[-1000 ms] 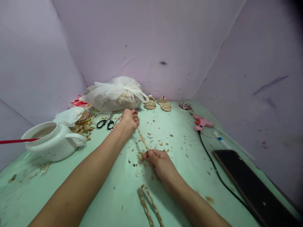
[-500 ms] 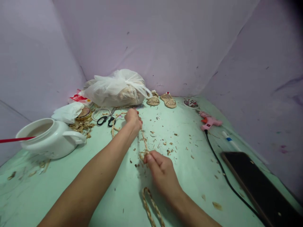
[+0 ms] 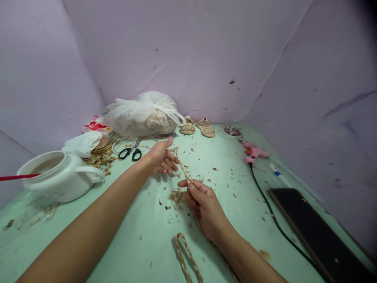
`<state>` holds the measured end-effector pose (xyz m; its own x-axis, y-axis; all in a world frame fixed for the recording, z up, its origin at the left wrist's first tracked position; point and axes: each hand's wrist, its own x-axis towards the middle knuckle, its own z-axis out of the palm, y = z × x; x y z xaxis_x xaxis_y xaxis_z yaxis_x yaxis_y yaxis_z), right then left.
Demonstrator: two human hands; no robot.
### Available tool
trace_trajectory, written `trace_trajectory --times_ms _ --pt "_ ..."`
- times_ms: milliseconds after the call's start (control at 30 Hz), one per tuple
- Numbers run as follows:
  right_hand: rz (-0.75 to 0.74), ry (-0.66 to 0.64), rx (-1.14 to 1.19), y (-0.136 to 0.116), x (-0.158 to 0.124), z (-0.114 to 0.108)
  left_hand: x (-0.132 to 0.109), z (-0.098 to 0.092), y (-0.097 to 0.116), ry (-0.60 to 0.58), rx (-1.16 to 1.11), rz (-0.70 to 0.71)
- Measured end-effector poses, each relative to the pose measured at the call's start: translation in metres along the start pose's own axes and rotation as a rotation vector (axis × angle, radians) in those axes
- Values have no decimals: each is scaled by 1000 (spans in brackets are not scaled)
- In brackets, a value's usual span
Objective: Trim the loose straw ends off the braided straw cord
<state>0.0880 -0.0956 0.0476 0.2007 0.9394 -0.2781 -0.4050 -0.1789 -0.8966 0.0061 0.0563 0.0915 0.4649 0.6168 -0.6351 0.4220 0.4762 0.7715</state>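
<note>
A thin braided straw cord (image 3: 182, 166) runs across the green table (image 3: 88, 220) between both hands. My right hand (image 3: 203, 204) pinches the cord between thumb and fingers at its near part. My left hand (image 3: 161, 157) is just beyond it with fingers loosely spread, the cord passing beside its fingertips without a grip. A looped end of the braid (image 3: 185, 259) lies on the table close to me, below my right wrist. Straw scraps (image 3: 176, 195) are scattered under and around the hands.
A white pot (image 3: 57, 181) with a red stick stands at left. Black scissors (image 3: 129, 152), a ring, a white plastic bag (image 3: 141, 114) and small straw sandals (image 3: 203, 128) lie at the back. A pink glue gun (image 3: 253, 152) with black cable, a pen and a dark phone (image 3: 312, 232) lie at right.
My left hand has let go of the cord and spread its fingers, having drawn nearer to my right hand. My right hand keeps its pinch and has shifted slightly.
</note>
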Motion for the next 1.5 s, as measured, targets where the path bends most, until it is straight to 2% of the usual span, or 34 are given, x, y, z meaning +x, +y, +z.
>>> trace_trajectory --times_ms 67,133,200,267,367,500,567,667,733,800,900,967,1033,1100,1167,1267,1333,1500 --pt "-34 3 -9 2 2 0 -11 6 -12 -112 48 8" --pt "-80 -5 -31 4 4 0 -20 15 -23 -158 70 110" --pt "-126 -3 -90 6 6 -1 -26 24 -31 -132 90 230" --pt "-178 26 -186 7 5 -3 -28 33 -35 -57 101 323" --pt "-297 99 -377 6 1 -5 -25 43 -38 36 111 404" --pt "-453 155 -556 3 -3 -7 -17 45 -43 -16 57 443" --pt "-390 126 -490 3 -2 -8 -13 40 -43 -85 -44 400" --pt "-195 61 -269 3 1 -6 -10 26 -37 -169 -329 365" --pt "-92 18 -169 3 3 -4 -9 18 -31 -169 -480 406" --pt "-22 -17 -126 2 2 -2 -9 14 -26 -126 -520 447" --pt "-52 -56 -140 0 -4 -1 -5 15 -26 11 -515 504" --pt "-158 -73 -236 -1 -8 -1 -2 17 -28 85 -512 517" --pt "-273 -65 -375 -1 -12 -1 0 16 -30 109 -498 514" --pt "-322 -71 -473 -1 -13 -1 -1 12 -31 63 -467 499" --pt "-262 -118 -423 -1 -12 -1 -2 6 -31 -46 -406 473" --pt "-58 -191 -81 -5 -8 -2 -4 2 -33 -196 -340 436" --pt "47 -243 136 -10 -5 -4 -4 3 -35 -229 -348 439" --pt "148 -383 325 -21 -4 -9 -7 12 -37 -254 -321 497"
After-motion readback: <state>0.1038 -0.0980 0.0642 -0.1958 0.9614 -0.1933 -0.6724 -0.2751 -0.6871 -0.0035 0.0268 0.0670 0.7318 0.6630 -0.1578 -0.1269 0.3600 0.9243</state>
